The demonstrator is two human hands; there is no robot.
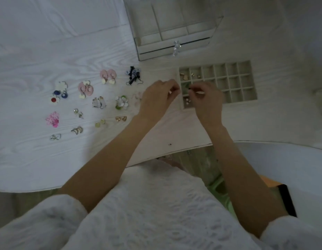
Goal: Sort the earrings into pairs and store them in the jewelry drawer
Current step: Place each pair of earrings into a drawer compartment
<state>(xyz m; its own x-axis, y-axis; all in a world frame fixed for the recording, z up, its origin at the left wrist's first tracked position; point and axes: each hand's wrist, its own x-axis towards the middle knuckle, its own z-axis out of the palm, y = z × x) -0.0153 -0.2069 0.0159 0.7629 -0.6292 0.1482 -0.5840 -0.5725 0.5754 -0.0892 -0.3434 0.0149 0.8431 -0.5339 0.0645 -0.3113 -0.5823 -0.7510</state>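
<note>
White bench (30,51), wood-grain top. Far left: earrings laid out in rough pairs — white flower pair with blue and red centres (59,92), bright pink pair (53,119), pink disc pairs (85,89), small gold hearts (121,118), black dangling pair (133,75) nearest the centre. Most pairs not yet stored. Centre: left hand (157,98) raised above the bench, fingertips pinched together on something small; too blurred to name, probably an earring or its back. Just right of it, right hand (206,98) also pinching a small dark-tipped piece, directly over the left columns of the drawer tray (246,101). The two hands sit close, nearly touching at the fingertips. The tray lies pulled out on the bench, gridded in compartments; a few leftmost cells hold small gold pieces, the rest look bare. Behind it, the clear jewelry box (174,33) with crystal knobs. Judgement: a pair is going into a left cell. Best done by lowering both pieces together into one free compartment, releasing low, keeping the pair unmixed with neighbours.
</note>
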